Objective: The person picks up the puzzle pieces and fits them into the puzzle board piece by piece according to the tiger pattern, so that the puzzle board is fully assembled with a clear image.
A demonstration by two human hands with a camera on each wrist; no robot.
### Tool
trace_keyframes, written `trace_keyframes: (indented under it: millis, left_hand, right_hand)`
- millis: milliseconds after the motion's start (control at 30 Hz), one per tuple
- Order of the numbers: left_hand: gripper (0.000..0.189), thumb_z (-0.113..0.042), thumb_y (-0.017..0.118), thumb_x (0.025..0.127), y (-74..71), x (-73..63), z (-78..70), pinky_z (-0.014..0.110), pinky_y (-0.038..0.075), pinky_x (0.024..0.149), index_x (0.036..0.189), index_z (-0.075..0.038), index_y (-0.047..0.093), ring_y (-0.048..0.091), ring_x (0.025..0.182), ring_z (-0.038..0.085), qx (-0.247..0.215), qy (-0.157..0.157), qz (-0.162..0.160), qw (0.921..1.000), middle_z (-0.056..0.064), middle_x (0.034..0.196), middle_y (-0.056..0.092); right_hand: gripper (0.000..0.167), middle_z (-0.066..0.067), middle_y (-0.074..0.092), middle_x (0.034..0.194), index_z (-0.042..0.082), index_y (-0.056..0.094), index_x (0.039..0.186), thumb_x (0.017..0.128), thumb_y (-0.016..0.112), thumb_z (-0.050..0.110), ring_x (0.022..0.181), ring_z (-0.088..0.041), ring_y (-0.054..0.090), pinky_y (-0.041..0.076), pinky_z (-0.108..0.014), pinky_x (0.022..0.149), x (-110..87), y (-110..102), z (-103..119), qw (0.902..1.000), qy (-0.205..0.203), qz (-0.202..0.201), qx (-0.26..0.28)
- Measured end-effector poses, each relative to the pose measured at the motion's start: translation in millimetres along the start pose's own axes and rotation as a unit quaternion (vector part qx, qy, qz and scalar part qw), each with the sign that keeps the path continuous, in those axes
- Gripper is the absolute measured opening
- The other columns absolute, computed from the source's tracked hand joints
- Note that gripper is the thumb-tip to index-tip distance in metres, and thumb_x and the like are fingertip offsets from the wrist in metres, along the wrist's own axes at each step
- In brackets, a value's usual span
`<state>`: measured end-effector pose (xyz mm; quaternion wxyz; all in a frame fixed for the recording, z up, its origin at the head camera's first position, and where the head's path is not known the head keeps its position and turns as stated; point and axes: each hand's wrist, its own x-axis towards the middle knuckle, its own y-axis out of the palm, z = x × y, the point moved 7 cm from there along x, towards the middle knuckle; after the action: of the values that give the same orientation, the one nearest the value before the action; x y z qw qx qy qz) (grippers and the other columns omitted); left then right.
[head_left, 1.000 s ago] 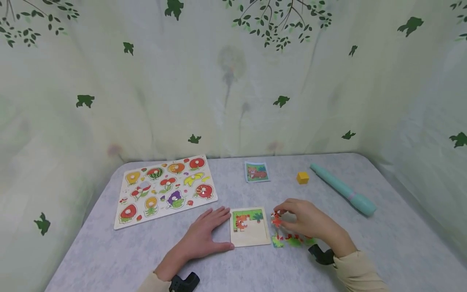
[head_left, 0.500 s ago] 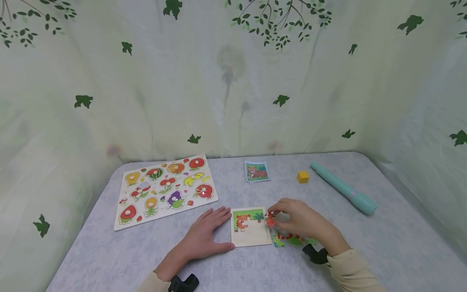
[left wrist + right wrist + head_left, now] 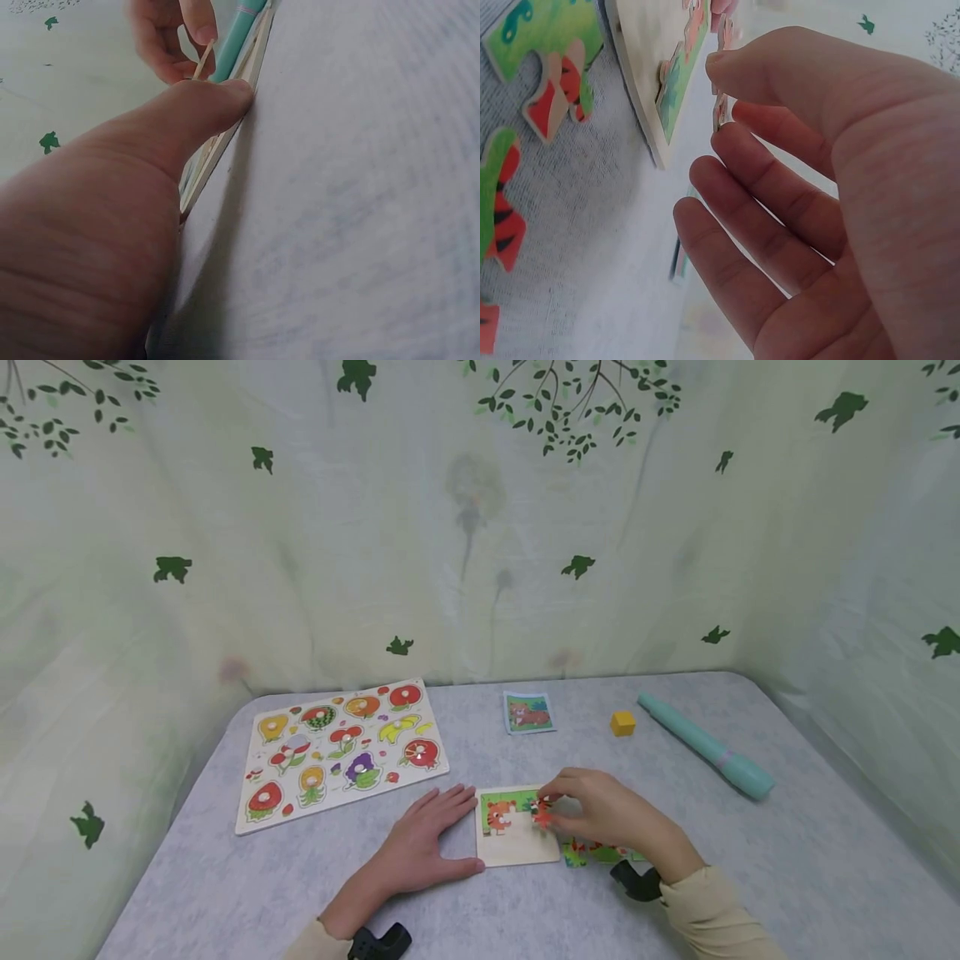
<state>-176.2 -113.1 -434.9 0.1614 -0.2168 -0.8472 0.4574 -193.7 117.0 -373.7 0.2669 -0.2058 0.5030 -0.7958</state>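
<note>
My right hand point(image 3: 611, 814) pinches an orange-and-red puzzle piece point(image 3: 539, 814) between thumb and fingers, above the right part of a small square puzzle board point(image 3: 517, 853). The right wrist view shows that piece point(image 3: 720, 111) nearly edge-on, off the board's surface. Joined pieces with an orange animal's face point(image 3: 498, 817) and green background fill the board's top and upper left; its lower part is bare wood. My left hand point(image 3: 420, 843) lies with fingers spread and straight, fingertips and thumb touching the board's left side. Loose puzzle pieces point(image 3: 600, 852) lie right of the board, partly under my right hand.
A fruit peg puzzle point(image 3: 315, 806) lies at the table's back left. Behind the small board is a picture card point(image 3: 528, 714) of the orange animal. A yellow cube point(image 3: 622, 723) and a long teal tube-like object point(image 3: 705, 747) lie at the back right. A leaf-printed curtain point(image 3: 480, 527) hangs behind.
My right hand has carried the puzzle piece left, from beside the board to over its right part. The left hand has stayed at the board's left edge.
</note>
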Motion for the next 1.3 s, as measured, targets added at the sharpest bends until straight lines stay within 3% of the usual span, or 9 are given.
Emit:
trace_keyframes:
  millis: [567, 833, 1300]
  left_hand:
    - [0.090, -0.063, 0.075, 0.085, -3.5, 3.1, -0.9, 0.052, 0.019, 0.129, 0.155, -0.014, 0.049, 0.031, 0.155, 0.020, -0.006, 0.000, 0.006, 1.0000, -0.002, 0.163, 0.042]
    - [0.089, -0.063, 0.075, 0.085, -0.7, 0.5, 0.2, 0.051, 0.019, 0.129, 0.154, -0.013, 0.050, 0.032, 0.155, 0.020, -0.009, 0.002, 0.009, 0.9999, -0.001, 0.163, 0.043]
    - [0.089, -0.063, 0.075, 0.085, -0.4, -0.2, 0.0, 0.052, 0.020, 0.129, 0.154, -0.012, 0.050, 0.033, 0.155, 0.021, -0.006, 0.003, 0.007, 1.0000, -0.001, 0.163, 0.044]
  right_hand:
    - [0.023, 0.007, 0.070, 0.106, 0.020, 0.078, 0.115, 0.093, 0.079, 0.021, 0.096, -0.010, 0.066, 0.058, -0.028, 0.083, 9.5, 6, 10, 0.9995, -0.029, -0.001, 0.011]
    - [0.025, 0.008, 0.069, 0.105, 0.017, 0.077, 0.117, 0.092, 0.079, 0.018, 0.093, -0.007, 0.063, 0.058, -0.026, 0.081, 12.3, 19, 11, 0.9998, -0.017, 0.002, 0.014]
    - [0.021, 0.008, 0.070, 0.106, 0.019, 0.079, 0.113, 0.092, 0.078, 0.021, 0.096, -0.007, 0.062, 0.058, -0.027, 0.084, 16.0, 28, 15, 0.9982, -0.055, -0.021, -0.015]
